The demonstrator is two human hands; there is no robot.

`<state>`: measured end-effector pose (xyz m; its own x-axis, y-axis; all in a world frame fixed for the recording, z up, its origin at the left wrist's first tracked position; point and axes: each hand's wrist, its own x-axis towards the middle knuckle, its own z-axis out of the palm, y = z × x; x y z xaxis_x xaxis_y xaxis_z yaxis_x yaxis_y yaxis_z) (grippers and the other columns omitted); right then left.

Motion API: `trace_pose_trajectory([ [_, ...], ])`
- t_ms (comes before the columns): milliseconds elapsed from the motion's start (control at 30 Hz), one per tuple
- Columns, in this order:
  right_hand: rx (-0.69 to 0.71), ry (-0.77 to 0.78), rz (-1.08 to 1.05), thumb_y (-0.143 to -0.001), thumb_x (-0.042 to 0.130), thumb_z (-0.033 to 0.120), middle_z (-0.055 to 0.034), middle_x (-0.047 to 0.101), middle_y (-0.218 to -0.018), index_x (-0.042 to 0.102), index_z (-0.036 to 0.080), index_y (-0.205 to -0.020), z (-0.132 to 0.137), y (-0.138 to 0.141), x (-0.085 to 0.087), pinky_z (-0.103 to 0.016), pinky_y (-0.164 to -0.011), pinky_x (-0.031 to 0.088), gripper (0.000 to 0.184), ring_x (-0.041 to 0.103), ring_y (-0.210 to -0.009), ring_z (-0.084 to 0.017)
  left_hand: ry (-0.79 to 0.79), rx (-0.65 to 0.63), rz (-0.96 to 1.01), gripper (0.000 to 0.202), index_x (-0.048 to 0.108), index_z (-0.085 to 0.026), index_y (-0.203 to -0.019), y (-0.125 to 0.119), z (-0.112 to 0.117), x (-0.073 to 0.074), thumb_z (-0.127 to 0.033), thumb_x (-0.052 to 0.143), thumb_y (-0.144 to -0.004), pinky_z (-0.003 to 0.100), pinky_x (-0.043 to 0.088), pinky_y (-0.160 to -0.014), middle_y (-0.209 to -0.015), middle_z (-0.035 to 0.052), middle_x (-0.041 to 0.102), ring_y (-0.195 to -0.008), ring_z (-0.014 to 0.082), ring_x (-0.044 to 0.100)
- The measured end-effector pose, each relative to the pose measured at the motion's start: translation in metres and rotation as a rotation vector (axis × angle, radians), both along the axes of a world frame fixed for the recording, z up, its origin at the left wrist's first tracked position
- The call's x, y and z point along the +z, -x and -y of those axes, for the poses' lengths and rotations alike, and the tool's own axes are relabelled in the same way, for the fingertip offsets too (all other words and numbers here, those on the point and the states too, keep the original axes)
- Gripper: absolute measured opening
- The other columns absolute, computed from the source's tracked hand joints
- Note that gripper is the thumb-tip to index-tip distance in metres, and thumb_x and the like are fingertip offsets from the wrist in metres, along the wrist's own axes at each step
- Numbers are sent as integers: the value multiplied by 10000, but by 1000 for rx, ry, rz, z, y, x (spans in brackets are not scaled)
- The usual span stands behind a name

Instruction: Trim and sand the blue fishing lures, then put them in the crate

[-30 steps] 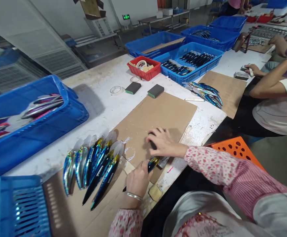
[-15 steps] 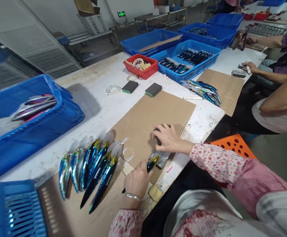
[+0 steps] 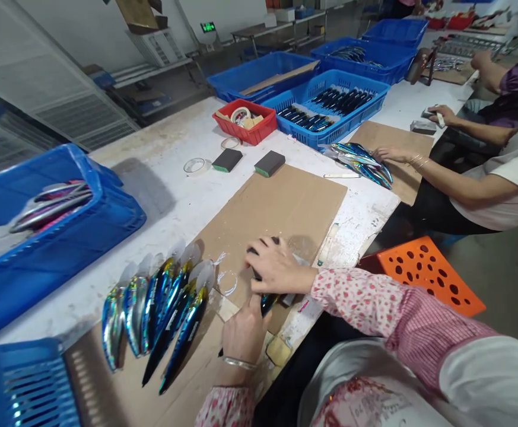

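My left hand is closed around a dark blue fishing lure, its far end partly hidden by my other hand. My right hand grips a dark sanding block, mostly covered by the fingers, just over the lure's front end. Whether block and lure touch, I cannot tell. Beneath both hands lies a cardboard sheet. To the left, several shiny blue lures with clear lips rest side by side on more cardboard.
Two sanding blocks and a tape roll lie beyond the cardboard. A red bin and blue crates stand behind. At left is a blue bin of lures. A co-worker's hand touches lures at right.
My right hand has moved left with the sanding block, over the lure's front end. My left hand has hardly moved. The co-worker's hand has come onto the lures at right.
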<state>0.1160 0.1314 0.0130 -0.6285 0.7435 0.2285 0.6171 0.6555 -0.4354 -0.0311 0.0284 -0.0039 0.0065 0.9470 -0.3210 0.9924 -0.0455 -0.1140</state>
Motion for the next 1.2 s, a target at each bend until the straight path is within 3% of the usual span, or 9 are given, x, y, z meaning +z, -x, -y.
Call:
trace_pose_trajectory([
  [167,-85,121,41,-761,627,382,-84,481,-1192,581,210,-1011,-6,-17,0,-429,-864,355,307,382,-1101,-268,-28,-33,58,296,574,-174,-1137,1,2,-4,-243,474,-867,298,491,-627,-966,98,701,-780,230,692],
  [367,8,32,4,-752,626,383,-78,485,-1180,581,213,-990,-2,0,2,-441,-868,349,295,388,-1089,-261,-84,-32,7,346,545,-160,-1184,4,4,-9,-274,496,-861,286,471,-600,-937,110,705,-735,227,690],
  [567,-143,103,50,-756,614,389,-90,493,-1165,573,208,-1013,-9,-16,1,-455,-853,353,317,387,-1084,-279,-87,-37,44,272,599,-174,-1087,4,5,-9,-269,475,-865,272,465,-605,-888,99,704,-752,221,684],
  [733,5,3,-29,-767,602,374,-79,473,-1211,566,216,-1003,1,1,0,-457,-880,343,286,369,-1120,-270,-106,-29,28,356,552,-145,-1195,3,6,-5,-255,449,-872,293,476,-617,-893,120,703,-750,239,682],
  [900,-161,92,-4,-749,631,388,-90,480,-1208,570,211,-1012,-5,-15,-4,-454,-867,349,323,373,-1116,-281,-93,-39,27,276,597,-175,-1093,1,6,-6,-266,451,-879,284,477,-622,-893,98,700,-761,229,683],
  [1100,15,-22,-48,-777,595,360,-77,468,-1244,567,215,-1015,2,6,2,-456,-877,350,281,359,-1141,-275,-132,-34,-28,337,570,-125,-1152,2,8,-10,-270,454,-872,305,478,-616,-855,119,694,-725,244,677],
  [1200,-119,33,-40,-761,618,383,-84,471,-1239,569,215,-1023,-5,-11,-1,-448,-860,364,315,372,-1126,-278,-142,-37,4,300,580,-160,-1127,2,8,-10,-271,466,-873,288,476,-619,-897,100,697,-743,226,679],
])
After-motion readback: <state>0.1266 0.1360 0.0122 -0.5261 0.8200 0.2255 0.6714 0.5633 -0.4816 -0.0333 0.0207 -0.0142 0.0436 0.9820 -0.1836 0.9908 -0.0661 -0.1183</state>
